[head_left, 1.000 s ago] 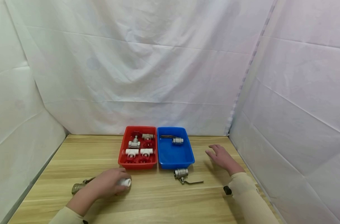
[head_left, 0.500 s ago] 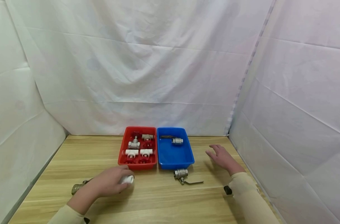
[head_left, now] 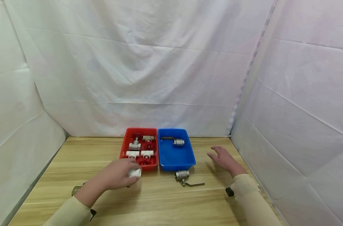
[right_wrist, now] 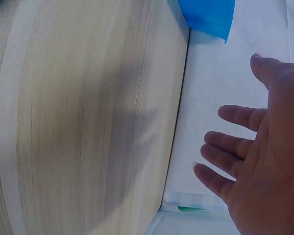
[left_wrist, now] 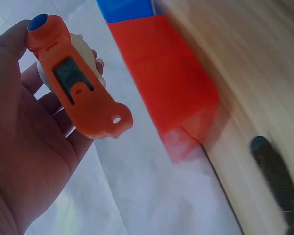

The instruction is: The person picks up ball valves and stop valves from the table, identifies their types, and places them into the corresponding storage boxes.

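Observation:
My left hand point(head_left: 119, 174) grips a white plastic ball valve point(head_left: 135, 173), held over the table near the front left corner of the red bin point(head_left: 157, 168). In the left wrist view, the orange lever handle point(left_wrist: 85, 105) of this valve faces the camera, and its white body is mostly hidden behind the handle and fingers. My right hand point(head_left: 223, 158) hovers over the right side of the table, fingers spread and holding nothing. To the left of it lies a steel ball valve point(head_left: 182, 174) with a long lever, in front of the blue bin point(head_left: 177, 168).
Several valves with red handwheels, some white and some metal, sit in the red bin. Inside the blue bin lies one steel ball valve point(head_left: 178, 142). A brass valve point(head_left: 76, 190) rests at the left, partly behind my left forearm. White cloth point(head_left: 143, 72) walls enclose the table.
My left hand has lifted the white ball valve and carried it rightward and away from me, toward the red bin. My right hand has stayed in place.

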Available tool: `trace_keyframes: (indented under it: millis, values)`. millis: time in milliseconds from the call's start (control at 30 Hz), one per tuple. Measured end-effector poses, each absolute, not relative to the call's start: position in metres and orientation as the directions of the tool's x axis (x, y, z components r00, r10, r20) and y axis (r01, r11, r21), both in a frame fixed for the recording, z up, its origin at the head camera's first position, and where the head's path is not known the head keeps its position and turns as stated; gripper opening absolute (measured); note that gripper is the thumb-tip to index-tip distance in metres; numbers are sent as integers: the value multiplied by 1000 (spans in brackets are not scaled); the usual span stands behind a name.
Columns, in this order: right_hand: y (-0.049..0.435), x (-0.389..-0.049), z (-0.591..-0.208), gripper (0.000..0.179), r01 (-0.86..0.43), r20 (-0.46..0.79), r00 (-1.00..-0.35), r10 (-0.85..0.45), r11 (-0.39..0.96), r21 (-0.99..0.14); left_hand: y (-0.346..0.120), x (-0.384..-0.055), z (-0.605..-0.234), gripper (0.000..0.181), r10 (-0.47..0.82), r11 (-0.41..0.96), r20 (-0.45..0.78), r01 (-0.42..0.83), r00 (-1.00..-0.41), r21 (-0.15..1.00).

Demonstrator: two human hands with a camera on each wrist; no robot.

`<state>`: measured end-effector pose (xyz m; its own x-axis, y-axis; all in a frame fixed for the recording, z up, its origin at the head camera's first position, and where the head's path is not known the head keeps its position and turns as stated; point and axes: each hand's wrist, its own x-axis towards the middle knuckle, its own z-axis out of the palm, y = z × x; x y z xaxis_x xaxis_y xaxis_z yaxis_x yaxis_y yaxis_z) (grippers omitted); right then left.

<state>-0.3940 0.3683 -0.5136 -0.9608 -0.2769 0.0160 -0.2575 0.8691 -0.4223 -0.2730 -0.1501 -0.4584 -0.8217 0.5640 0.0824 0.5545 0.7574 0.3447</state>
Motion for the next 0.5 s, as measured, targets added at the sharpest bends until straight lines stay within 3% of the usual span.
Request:
trace_keyframes:
  millis: [233, 500]
  values:
    - [373, -393, -511, 71, -253, 10, -962, -274, 871, -422, -136, -284, -446, 26, 584, 761, 123, 594, -802, 260]
    - [376, -394, -512, 74, -262, 13, -959, -282, 872, -413, -119, -295, -428, 40, 589, 772, 118, 600, -800, 211]
